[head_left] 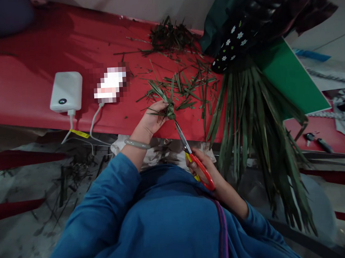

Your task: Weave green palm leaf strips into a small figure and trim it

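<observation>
My left hand (156, 116) is closed on a small woven leaf piece (170, 110), a green knot with loose strips sticking out of it. In my right hand (202, 168) is a pair of scissors (202, 169) with red and yellow handles, fingers wrapped round the grips. The blades point up and away from me, their tips at the lower edge of the woven piece. Whether they touch it I cannot tell. Cut leaf scraps (187, 86) lie on the red table (149, 126) just beyond my left hand.
A bundle of long green leaves (247, 113) hangs over the table's front edge at right, beside a green board (297, 80). At left lie a white power bank (66, 90) and a blurred phone (111, 85), with cables. A dark leaf pile (172, 36) sits behind. Keys (309, 138) lie far right.
</observation>
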A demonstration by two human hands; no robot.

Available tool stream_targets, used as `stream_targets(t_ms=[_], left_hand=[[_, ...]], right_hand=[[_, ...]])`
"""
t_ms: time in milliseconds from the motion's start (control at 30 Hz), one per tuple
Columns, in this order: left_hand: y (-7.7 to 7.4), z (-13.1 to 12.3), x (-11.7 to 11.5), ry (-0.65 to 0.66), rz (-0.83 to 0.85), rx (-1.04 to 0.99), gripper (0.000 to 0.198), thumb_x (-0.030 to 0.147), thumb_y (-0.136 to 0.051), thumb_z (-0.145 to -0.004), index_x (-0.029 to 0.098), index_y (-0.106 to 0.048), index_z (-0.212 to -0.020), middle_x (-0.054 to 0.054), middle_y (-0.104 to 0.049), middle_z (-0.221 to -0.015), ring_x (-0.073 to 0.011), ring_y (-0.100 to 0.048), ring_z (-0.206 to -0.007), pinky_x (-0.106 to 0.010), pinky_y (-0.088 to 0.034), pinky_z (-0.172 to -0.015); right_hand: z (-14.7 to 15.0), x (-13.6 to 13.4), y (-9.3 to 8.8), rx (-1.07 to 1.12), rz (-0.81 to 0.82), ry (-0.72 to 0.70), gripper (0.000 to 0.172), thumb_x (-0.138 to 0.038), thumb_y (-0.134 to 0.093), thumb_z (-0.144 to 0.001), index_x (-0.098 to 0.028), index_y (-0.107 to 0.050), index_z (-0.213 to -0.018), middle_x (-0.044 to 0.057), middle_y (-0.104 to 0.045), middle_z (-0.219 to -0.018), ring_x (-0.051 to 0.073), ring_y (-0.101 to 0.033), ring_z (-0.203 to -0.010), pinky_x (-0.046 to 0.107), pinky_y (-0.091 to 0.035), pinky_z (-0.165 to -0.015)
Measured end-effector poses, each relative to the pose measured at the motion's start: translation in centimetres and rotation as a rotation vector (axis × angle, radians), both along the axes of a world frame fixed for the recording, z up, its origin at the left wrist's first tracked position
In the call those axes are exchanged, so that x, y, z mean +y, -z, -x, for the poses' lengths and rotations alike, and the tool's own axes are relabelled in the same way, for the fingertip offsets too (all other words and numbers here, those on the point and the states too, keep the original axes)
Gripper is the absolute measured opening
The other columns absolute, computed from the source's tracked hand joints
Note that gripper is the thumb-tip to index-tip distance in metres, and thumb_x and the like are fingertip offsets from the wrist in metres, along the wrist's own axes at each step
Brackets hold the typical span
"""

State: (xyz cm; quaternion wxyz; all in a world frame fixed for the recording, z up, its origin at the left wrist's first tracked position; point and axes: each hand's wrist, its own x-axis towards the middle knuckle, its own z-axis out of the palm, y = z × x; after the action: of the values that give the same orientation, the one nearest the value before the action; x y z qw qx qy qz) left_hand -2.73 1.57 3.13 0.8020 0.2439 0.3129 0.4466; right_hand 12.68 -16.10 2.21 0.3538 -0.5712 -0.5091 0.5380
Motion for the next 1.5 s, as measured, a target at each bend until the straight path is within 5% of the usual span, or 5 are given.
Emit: stream_targets(t_ms=[300,600,1500], left_hand=[[-0.1,0.0,-0.1,-0.013,0.007,0.012,0.006,0.015,-0.058,-0.063,0.015,-0.054,-0.067,0.006,-0.057,-0.056,-0.0045,-0.054,-0.048,-0.017,-0.046,-0.05],[0.2,0.3,0.1,-0.004,0.006,-0.003,0.004,0.019,-0.057,-0.065,0.016,-0.056,-0.067,0.004,-0.059,-0.057,-0.0071,-0.056,-0.052,-0.018,-0.048,-0.052],[-0.5,0.0,-0.1,-0.027,0.0,-0.014,0.002,0.016,-0.053,-0.066,0.016,-0.054,-0.065,0.005,-0.057,-0.054,-0.0054,-0.053,-0.047,-0.017,-0.046,-0.048]], right_hand=[[0.1,0.0,0.0,0.047,0.04,0.013,0.044,-0.046,-0.051,-0.072,-0.019,-0.043,-0.106,-0.003,-0.041,-0.067,0.007,-0.038,-0.049,0.021,-0.032,-0.041],[-1.3,0.0,0.4,-0.077,-0.031,-0.183,0.054,-0.05,-0.052,-0.072,-0.018,-0.039,-0.114,0.002,-0.05,-0.076,0.011,-0.047,-0.061,0.024,-0.039,-0.053],[-1.4,-0.1,0.1,-0.029,-0.022,-0.145,0.048,-0.047,-0.048,-0.075,-0.019,-0.04,-0.114,0.003,-0.05,-0.081,0.009,-0.046,-0.059,0.022,-0.038,-0.048]])
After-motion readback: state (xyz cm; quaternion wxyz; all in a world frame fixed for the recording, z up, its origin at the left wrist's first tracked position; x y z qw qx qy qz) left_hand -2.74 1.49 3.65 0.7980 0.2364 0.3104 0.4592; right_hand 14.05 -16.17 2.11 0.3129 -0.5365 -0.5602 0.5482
